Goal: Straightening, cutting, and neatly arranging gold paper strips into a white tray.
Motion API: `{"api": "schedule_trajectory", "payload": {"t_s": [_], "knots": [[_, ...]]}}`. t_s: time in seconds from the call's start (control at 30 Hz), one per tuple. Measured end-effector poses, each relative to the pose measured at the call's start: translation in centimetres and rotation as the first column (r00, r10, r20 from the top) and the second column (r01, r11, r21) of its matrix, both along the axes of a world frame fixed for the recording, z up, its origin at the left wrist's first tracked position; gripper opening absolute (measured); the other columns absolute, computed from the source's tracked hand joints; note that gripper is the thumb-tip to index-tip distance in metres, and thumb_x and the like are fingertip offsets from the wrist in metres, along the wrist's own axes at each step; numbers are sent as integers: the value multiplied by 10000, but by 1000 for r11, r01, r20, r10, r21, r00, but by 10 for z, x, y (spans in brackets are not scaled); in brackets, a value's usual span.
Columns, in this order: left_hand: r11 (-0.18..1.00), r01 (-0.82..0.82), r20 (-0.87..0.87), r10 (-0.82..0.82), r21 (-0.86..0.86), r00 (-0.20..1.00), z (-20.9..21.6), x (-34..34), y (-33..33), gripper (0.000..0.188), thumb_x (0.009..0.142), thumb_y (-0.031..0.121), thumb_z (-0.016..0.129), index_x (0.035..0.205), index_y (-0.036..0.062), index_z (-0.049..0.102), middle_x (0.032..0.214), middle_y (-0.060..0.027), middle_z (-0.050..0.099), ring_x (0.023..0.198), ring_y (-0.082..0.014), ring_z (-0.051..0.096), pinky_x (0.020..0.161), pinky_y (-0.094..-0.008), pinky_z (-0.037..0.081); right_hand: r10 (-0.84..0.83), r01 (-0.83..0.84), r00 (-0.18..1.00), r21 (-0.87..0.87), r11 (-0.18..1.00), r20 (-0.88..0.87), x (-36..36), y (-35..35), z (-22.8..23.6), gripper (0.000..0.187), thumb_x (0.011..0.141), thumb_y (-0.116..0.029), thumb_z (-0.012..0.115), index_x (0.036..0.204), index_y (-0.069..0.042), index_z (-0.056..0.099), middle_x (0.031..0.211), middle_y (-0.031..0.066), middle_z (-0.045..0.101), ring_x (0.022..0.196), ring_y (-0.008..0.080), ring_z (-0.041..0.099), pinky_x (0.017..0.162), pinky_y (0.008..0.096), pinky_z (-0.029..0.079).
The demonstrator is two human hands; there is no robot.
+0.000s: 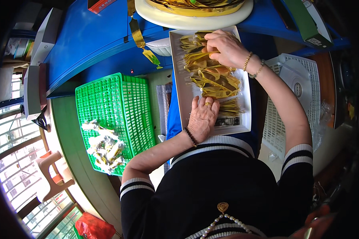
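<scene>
A shallow white cardboard box (177,99) rests on my lap, its far end by the blue table. Inside lie rows of flat gold foil packets (215,81), some bunched in clear plastic. At the box's far end, my right hand (227,47) is closed, its fingertips pinching the edge of a gold bunch. My left hand (203,118) reaches over the near left wall with fingers bent against the nearest bunch of packets (229,107); its fingertips are partly hidden. Beside that bunch, a dark printed piece (227,121) shows at the bottom of the box.
A green plastic basket (141,107) stands at left, with white-and-gold wrapped pieces (105,147) at its side. Gold strip packets (139,38) hang off the blue table (87,36). A round cream tray (199,22) holds more gold strips. At right is a white basket (273,107).
</scene>
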State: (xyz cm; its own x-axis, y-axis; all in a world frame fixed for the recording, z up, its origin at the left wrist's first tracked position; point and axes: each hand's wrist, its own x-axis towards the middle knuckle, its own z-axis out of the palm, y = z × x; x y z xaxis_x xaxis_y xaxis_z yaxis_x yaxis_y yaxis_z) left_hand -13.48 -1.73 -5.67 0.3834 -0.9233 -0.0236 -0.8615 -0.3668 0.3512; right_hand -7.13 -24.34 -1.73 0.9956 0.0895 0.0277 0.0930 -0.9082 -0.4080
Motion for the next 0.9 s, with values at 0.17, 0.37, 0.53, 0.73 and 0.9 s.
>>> {"api": "schedule_trajectory", "payload": {"t_s": [0.17,0.37,0.53,0.73,0.9], "knots": [[1000,-17,-36,17,-4,999,-3,0,1,418,700,65,579,1103,15,480,1076,-150,506,1052,-305,481,1021,-471,265,10,-2,994,-67,998,113,2,6,-11,135,691,-79,654,737,-67,527,906,43,590,969,220,532,913,357,346],[1000,-14,-55,13,-16,998,-1,3,-1,340,776,76,494,1110,13,488,1042,-142,506,1036,-286,478,1021,-465,261,-26,23,994,22,999,110,-6,3,-1,143,715,-81,653,739,-51,515,804,64,595,832,211,573,851,338,388],[999,-18,-33,17,-41,999,-2,3,1,350,757,72,506,1101,15,489,1030,-141,504,1030,-285,480,1013,-458,268,-190,255,966,543,800,-174,-40,6,25,165,799,-63,642,914,1,540,780,34,594,690,76,530,630,249,444],[1000,-2,-1,2,-18,1000,1,3,-2,345,750,78,514,1088,15,493,1014,-138,506,1020,-281,485,1004,-453,277,-213,446,874,545,710,-437,-80,18,-5,232,788,-57,649,974,40,550,867,57,609,772,83,550,698,259,464],[999,-6,9,6,-38,1000,-1,2,-1,311,750,83,514,1054,23,498,978,-130,509,989,-276,493,986,-449,290,-215,206,976,176,963,29,-87,33,-21,228,716,-65,661,891,7,535,939,119,583,922,293,552,836,364,436]]}}
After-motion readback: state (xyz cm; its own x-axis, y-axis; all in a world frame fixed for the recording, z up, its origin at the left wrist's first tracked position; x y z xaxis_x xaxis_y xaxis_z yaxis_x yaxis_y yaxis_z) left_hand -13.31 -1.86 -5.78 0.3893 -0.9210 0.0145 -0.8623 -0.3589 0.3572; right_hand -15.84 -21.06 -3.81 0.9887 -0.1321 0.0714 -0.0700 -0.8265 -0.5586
